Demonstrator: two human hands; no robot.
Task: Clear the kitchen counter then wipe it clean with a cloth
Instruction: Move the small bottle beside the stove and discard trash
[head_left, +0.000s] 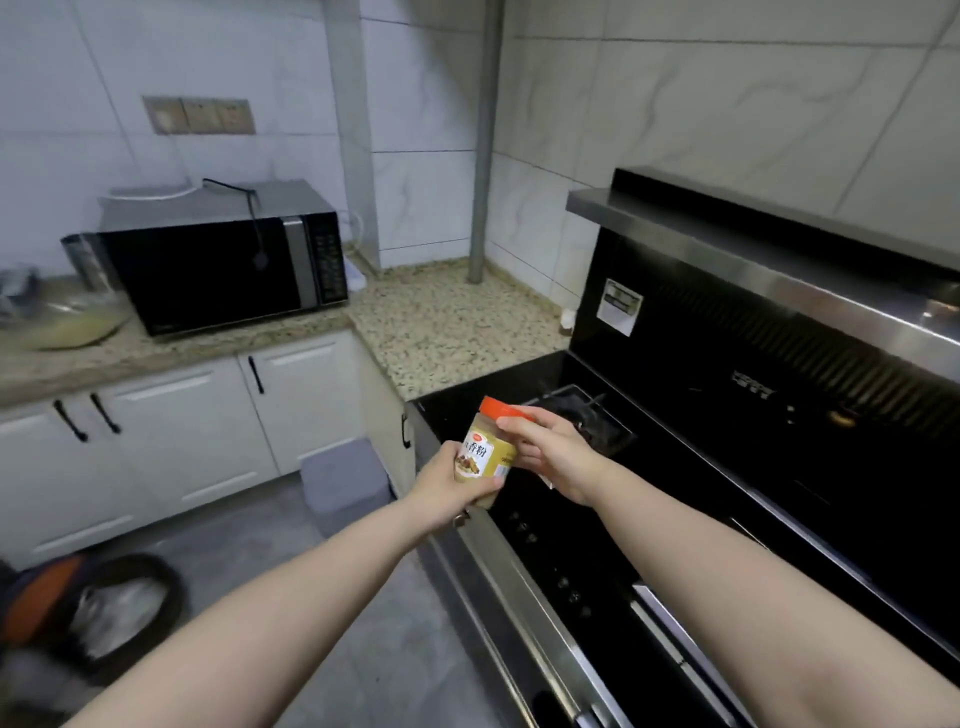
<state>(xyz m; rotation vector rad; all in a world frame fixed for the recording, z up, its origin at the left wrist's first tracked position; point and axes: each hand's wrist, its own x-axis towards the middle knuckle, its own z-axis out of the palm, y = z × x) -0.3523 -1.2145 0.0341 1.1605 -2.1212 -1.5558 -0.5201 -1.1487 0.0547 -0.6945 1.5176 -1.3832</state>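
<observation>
A spice jar (485, 452) with a yellow label and an orange-red lid is held in the air over the front left corner of the black stove (701, 467). My left hand (452, 488) grips the jar's base from below. My right hand (550, 447) pinches the lid and upper part from the right. The speckled granite counter (447, 322) runs from the stove into the corner and along the left wall.
A black microwave (218, 265) stands on the left counter, with a glass bowl of yellow contents (72, 322) beside it. A grey bin (345, 488) sits on the floor by white cabinets (182, 436). A pipe (480, 208) rises in the corner. A range hood (779, 244) overhangs the stove.
</observation>
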